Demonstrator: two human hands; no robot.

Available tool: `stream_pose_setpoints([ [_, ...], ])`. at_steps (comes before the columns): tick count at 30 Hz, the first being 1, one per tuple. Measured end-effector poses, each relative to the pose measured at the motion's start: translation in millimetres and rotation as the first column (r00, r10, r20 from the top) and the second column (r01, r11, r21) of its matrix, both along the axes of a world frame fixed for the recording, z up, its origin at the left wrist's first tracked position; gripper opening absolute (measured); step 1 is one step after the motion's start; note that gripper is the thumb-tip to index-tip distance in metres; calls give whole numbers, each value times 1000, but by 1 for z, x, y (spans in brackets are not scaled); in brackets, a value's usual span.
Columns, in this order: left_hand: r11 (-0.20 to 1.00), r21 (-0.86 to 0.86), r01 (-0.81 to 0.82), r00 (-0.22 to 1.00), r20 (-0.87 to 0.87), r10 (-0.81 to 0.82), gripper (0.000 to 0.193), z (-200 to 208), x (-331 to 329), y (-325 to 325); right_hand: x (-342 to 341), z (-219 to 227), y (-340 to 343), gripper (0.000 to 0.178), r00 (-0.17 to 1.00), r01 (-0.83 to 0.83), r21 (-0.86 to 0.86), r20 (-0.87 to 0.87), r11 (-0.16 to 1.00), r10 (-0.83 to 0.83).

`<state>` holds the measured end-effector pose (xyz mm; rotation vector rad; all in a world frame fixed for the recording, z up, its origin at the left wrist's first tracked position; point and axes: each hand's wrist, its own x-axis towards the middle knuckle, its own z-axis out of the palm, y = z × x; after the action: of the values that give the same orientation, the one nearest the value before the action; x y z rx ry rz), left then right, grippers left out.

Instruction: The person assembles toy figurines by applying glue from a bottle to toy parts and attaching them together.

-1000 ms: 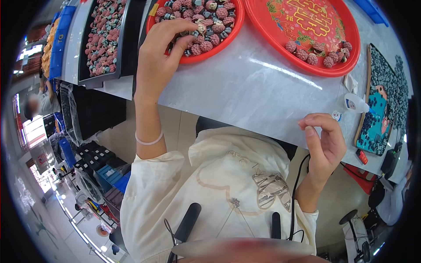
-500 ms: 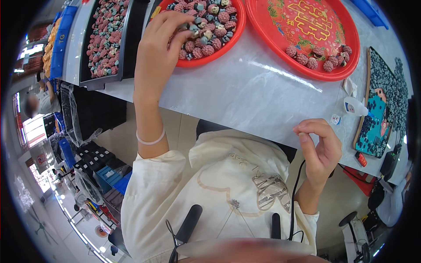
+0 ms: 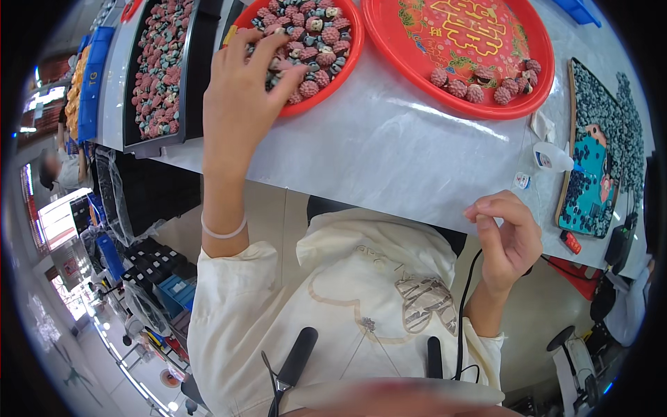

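Observation:
My left hand (image 3: 240, 104) is over a round red basin (image 3: 314, 103), its fingers spread and reaching among small pinkish-red knobbly pieces (image 3: 308, 88) mixed with grey and pale bits. The thumb stands apart from the other fingers, and I see nothing held between them. My right hand (image 3: 511, 233) hovers just off the table's near edge. Its thumb and forefinger are pinched together, and whatever is at the fingertips is too small to make out. A large red tray (image 3: 424, 52) with a gold pattern lies beyond, with several reddish knobbly pieces (image 3: 456, 88) along its near rim.
Left of the basin is a black bin (image 3: 189, 83) of pink and grey pieces. Farther left, a blue crate (image 3: 95, 87) holds orange things. At right lie a white bottle (image 3: 552, 158), a small red object (image 3: 570, 242), and a board (image 3: 583, 174) covered with dark pieces.
My left hand's fingers have spread from a closer pinch and come down among the pieces in the basin. The right hand keeps its pinch near the table edge. The view has shifted slightly.

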<state>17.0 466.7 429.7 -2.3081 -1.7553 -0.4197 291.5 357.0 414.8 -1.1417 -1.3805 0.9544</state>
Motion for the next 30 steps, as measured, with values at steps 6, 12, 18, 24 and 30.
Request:
stream_pose_setpoints([
  [6, 999, 15, 43, 993, 108, -45, 23, -6, -4, 10, -3, 1, 4, 19, 998, -54, 50, 16, 997, 53],
  [12, 961, -142, 239, 961, 180, -213, 19, 10, 5, 9, 6, 2, -2, 19, 999, -27, 48, 25, 998, 25],
  [18, 866, -137, 481, 868, 214, -449, 22, 60, 51, 23, 14, 0, -11, 19, 999, 37, 36, -20, 999, -36],
  [24, 480, -226, 848, 526, 480, -702, 14, 35, 140, 50, 17, 4, -16, 18, 1000, 2, 26, -18, 1000, -1],
  [30, 332, -481, 811, 582, 606, -542, 15, 24, 147, 70, 30, -2, -22, 16, 997, 76, 36, -16, 996, -76],
])
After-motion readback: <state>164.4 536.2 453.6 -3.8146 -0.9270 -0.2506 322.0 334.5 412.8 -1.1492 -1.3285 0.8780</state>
